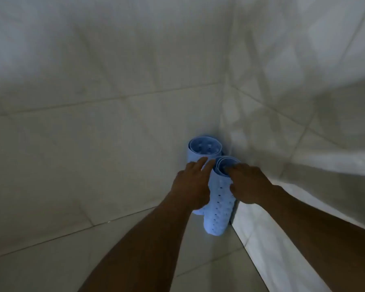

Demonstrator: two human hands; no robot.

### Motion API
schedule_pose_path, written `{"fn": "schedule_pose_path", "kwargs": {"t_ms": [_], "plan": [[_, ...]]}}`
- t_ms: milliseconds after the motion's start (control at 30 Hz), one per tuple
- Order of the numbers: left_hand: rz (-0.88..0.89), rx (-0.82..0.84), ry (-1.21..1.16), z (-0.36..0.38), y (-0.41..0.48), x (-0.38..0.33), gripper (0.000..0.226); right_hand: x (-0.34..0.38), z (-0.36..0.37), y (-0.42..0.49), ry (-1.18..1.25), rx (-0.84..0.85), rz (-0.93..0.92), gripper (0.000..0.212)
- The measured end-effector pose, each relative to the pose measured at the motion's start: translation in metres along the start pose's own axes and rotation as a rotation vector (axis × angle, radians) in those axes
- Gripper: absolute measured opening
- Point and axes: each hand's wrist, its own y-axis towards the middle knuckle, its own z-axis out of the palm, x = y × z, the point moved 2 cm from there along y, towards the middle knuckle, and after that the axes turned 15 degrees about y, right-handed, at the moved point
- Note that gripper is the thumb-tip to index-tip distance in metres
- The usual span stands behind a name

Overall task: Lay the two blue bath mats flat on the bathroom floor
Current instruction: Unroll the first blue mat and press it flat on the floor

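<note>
Dim pale tiled floor (209, 257) at a wall corner. The straight-fingered left hand (191, 186) touches the far rolled blue perforated rubber mat (204, 147). The right hand (251, 184) pinches the near rolled blue mat (219, 205), fingertips hidden inside.

Nearer blue mat (219, 207) and farther blue mat (198, 153) being shown as matt, perforated soft plastic, pale tiles (93, 123) being shown as smooth, faintly glossy

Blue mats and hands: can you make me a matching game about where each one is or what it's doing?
1 back mat
2 front mat
3 left hand
4 right hand

A fingers dipped in a roll's open top
B rolled up, deepest in the corner
C fingers straight, against a roll's side
D rolled up, nearer to us

Pairs: 1-B, 2-D, 3-C, 4-A
</note>
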Motion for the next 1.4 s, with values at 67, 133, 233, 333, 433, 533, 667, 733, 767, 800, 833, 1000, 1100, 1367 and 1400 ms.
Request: {"fn": "schedule_pose_path", "kwargs": {"t_ms": [67, 133, 233, 333, 433, 533, 667, 733, 767, 800, 833, 1000, 1100, 1367, 1400], "plan": [[0.05, -0.029, 0.099, 0.023, 0.014, -0.001, 0.079, -0.009, 0.027, 0.004, 0.092, -0.04, 0.02, 0.04], [0.056, -0.061, 0.115, 0.041, 0.022, -0.001, 0.073, -0.014, 0.044, 0.004, 0.129, -0.145, 0.005, 0.034], [0.029, -0.199, 0.093, 0.053, 0.0, -0.004, 0.058, -0.005, 0.053, -0.01, 0.087, -0.152, -0.072, 0.03], [0.019, -0.269, 0.156, 0.035, -0.034, 0.004, 0.04, 0.024, 0.05, -0.033, 0.025, -0.002, -0.131, 0.035], [0.044, -0.207, 0.253, 0.021, -0.075, 0.031, 0.036, 0.06, 0.05, -0.047, -0.085, 0.042, -0.265, 0.035], [-0.032, -0.136, 0.229, 0.011, -0.128, 0.074, 0.035, 0.11, 0.054, -0.054, -0.154, 0.015, -0.425, 0.032], [-0.219, 0.096, 0.074, 0.005, -0.213, 0.122, 0.029, 0.194, 0.08, -0.077, -0.139, 0.098, -0.524, 0.036], [-0.329, 0.167, 0.021, 0.001, -0.254, 0.141, 0.035, 0.229, 0.095, -0.088, -0.084, 0.144, -0.497, 0.044], [-0.386, 0.171, -0.001, -0.001, -0.274, 0.15, 0.039, 0.244, 0.103, -0.092, -0.074, 0.166, -0.486, 0.046], [-0.434, 0.159, -0.015, -0.004, -0.292, 0.158, 0.043, 0.258, 0.111, -0.094, -0.063, 0.191, -0.481, 0.044], [-0.477, 0.146, -0.019, -0.006, -0.308, 0.165, 0.047, 0.27, 0.119, -0.095, -0.036, 0.218, -0.479, 0.037], [-0.538, 0.286, -0.003, 0.033, -0.363, 0.18, 0.049, 0.316, 0.19, -0.108, 0.045, 0.473, -0.418, 0.038], [-0.563, 0.409, -0.04, 0.097, -0.39, 0.179, 0.051, 0.322, 0.249, -0.116, -0.042, 0.603, -0.361, 0.049], [-0.561, 0.359, 0.272, 0.197, -0.435, 0.215, 0.063, 0.324, 0.347, -0.102, -0.13, 0.294, -0.297, 0.035], [-0.563, 0.325, 0.276, 0.207, -0.44, 0.214, 0.069, 0.32, 0.354, -0.094, -0.148, 0.27, -0.284, 0.028]]}}
